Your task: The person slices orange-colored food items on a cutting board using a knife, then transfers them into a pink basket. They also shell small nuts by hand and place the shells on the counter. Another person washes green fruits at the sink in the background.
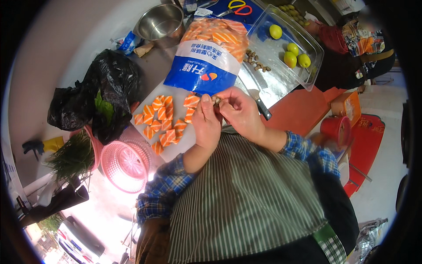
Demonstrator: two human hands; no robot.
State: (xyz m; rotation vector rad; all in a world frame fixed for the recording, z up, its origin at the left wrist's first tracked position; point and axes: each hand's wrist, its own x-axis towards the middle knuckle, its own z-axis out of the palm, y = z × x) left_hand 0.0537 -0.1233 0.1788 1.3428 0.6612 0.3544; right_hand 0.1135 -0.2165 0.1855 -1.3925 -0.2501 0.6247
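Observation:
My left hand [207,123] and my right hand [244,114] meet over the white cutting board [168,153]. Between their fingertips they pinch a small brown peanut [216,100], partly hidden by the fingers. More peanuts in their shells [256,61] lie scattered on the metal worktop beyond. Orange-and-white striped crab-flavoured pieces [166,124] sit loose on the board, left of my left hand. Just beyond both hands lies a large printed plastic bag [206,62], full of similar pieces. A black-handled knife [263,109] rests to the right of my right hand.
A clear plastic tray [311,81] with several yellow-green fruits [290,60] stands at the back right, near another person [356,46]. Scissors [235,8] and a steel pot [161,24] are behind the bag. Leftward are a black plastic bag [113,79] and a pink basket [125,166].

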